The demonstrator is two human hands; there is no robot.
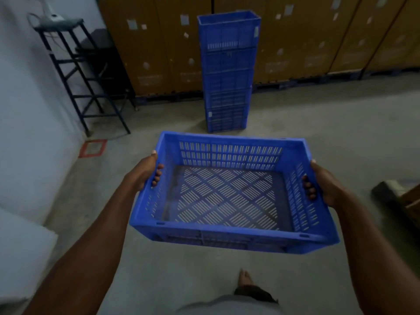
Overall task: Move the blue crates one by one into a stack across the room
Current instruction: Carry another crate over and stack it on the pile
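I hold a blue crate (229, 196) out in front of me, clear of the floor (318, 123), its open top facing up; its walls are cut with rows of upright slots and its bottom with slanted slots laid in a diamond pattern; nothing lies inside it. My left hand (145, 171) grips the short wall at 9 o'clock, thumb on the rim and fingers curled through the handle slot so the tips show inside; my right hand (322, 183) grips the opposite wall at 3 o'clock the same way. Ahead at 12 o'clock a stack of blue crates (228, 71) stands on the floor, just in front of a row of tall brown cartons (306, 37); the top crate shows an open mouth, but I cannot see whether anything sits in it; the lower crates are dim and their seams hard to count. At 10 o'clock a black metal stand (84, 71) stands by the white wall (27, 110), with a blurred pale object on top that I cannot make out. At 6 o'clock my bare foot (244, 278) shows below the crate; at 3 o'clock something dark and brown is cut off by the edge.
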